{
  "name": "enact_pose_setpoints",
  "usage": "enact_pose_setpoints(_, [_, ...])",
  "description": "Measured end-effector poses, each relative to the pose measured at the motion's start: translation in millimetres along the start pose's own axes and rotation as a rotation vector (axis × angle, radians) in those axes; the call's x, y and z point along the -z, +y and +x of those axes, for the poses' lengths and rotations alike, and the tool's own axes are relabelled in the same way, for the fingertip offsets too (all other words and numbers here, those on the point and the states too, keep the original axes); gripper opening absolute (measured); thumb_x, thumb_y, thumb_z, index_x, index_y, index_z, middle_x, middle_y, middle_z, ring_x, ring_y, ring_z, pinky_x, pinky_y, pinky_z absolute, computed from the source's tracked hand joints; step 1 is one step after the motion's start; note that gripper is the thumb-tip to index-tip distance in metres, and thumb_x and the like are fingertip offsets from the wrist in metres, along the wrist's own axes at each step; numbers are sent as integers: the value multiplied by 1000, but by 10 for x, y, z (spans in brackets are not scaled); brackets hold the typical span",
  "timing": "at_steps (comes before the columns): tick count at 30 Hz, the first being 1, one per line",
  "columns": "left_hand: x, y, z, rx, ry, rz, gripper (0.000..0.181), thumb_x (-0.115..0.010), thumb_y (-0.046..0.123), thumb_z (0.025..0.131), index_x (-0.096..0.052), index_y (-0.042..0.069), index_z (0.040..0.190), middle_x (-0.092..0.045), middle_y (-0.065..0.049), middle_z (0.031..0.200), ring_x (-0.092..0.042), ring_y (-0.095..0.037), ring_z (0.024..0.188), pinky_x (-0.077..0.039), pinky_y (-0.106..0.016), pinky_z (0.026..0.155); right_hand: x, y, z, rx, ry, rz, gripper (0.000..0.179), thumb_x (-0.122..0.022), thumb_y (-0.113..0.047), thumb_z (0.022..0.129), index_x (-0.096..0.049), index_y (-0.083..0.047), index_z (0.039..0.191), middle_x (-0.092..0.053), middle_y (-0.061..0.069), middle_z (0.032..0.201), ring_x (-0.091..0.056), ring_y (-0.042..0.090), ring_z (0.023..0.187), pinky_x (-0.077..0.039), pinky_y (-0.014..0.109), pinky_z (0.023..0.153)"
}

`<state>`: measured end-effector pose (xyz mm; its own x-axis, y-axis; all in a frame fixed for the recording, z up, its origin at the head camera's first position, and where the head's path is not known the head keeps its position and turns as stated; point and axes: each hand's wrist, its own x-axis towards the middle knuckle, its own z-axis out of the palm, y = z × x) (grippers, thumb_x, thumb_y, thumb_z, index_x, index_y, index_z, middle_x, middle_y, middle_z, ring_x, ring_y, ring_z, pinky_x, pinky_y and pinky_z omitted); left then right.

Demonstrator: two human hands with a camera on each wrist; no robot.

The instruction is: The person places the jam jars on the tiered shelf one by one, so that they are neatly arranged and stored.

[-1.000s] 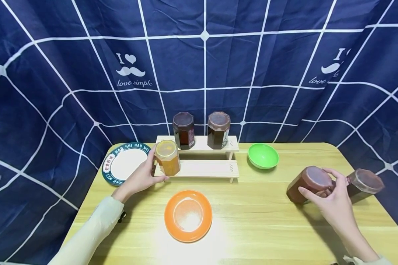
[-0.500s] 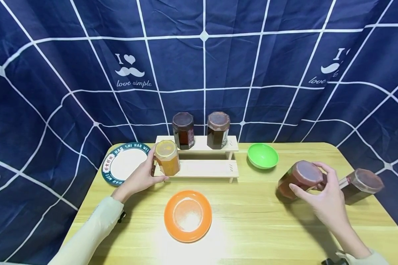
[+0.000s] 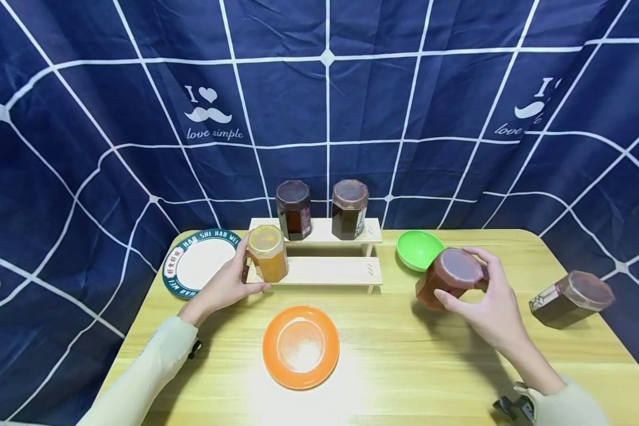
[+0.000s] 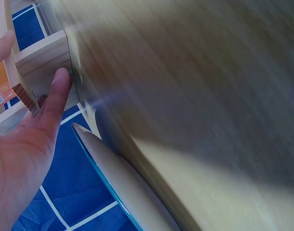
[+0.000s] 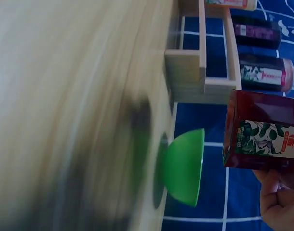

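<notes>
My left hand [image 3: 225,283] holds the left end of a pale two-step wooden rack [image 3: 332,270]. In the left wrist view, its fingers lie on both sides of the plank [image 4: 14,72], one beside the orange label of the yellow jar. That yellow jar [image 3: 268,253] stands on the lower step, close to the fingers. My right hand [image 3: 490,305] grips a reddish-brown octagonal jar [image 3: 449,278], tilted above the table near the green bowl. The right wrist view shows its leafy label [image 5: 267,139]; part of that hand lies outside the frame. Two dark jars [image 3: 294,210] stand on the upper step.
A green bowl [image 3: 415,245] stands right of the rack, partly behind the held jar. Another dark jar [image 3: 572,299] stands at the table's right. An orange plate [image 3: 300,376] lies in front of the rack, and a blue-rimmed white plate [image 3: 205,260] lies left. A blue curtain [image 3: 277,100] hangs behind.
My right hand has carried the reddish-brown jar leftward, from beside the dark jar at the right to near the green bowl. The left hand has stayed in place at the rack.
</notes>
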<state>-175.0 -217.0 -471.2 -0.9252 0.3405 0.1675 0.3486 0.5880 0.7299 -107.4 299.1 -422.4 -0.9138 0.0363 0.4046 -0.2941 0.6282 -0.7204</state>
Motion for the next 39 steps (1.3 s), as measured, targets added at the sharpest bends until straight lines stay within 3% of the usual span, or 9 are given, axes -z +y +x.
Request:
enact_pose_setpoints(6, [-1,6,0,6,-1,1,128,-96,19,88,-3,22,175,-60,-13,114,-55,-22,76,-49,-38,70,-133,-87,51,42,-35,41,101,-100,-5,75,-46,-15,160,-62,7,134,-61,3,104,-43,12,86])
enact_pose_setpoints(14, [6,-7,3,-14,4,-2,127,-96,19,87,-4,21,175,-58,-11,110,-54,-22,74,-48,-36,67,-305,-214,78,9,-84,97,98,-98,-7,80,-35,-6,156,-71,19,129,-64,3,104,-43,19,88])
enact_pose_setpoints(23, [1,-6,4,-24,4,-10,127,-97,18,87,-5,21,174,-58,-12,114,-53,-22,74,-48,-37,68,-556,-292,146,49,-135,161,92,-97,-8,81,-39,-7,153,-67,15,134,-63,5,115,-46,15,96])
enact_pose_setpoints(30, [0,-5,15,-29,7,2,127,-97,18,86,-6,20,174,-58,-11,111,-53,-22,73,-48,-36,67,-790,-382,224,40,-165,223,92,-99,-11,80,-43,-10,153,-66,13,136,-64,23,121,-46,16,100])
enact_pose_setpoints(35, [-4,-13,17,-33,12,1,127,-97,16,86,-5,19,174,-59,-12,114,-53,-21,74,-47,-36,67,-969,-451,267,27,-202,281,91,-99,-12,81,-43,-11,153,-69,11,135,-67,25,121,-48,21,101])
enact_pose_setpoints(39, [-5,-12,14,-20,7,1,127,-97,17,86,-5,21,174,-59,-11,114,-53,-22,74,-48,-37,68,-1117,-501,291,39,-231,307,91,-99,-13,82,-43,-13,153,-70,9,134,-68,24,119,-51,33,102])
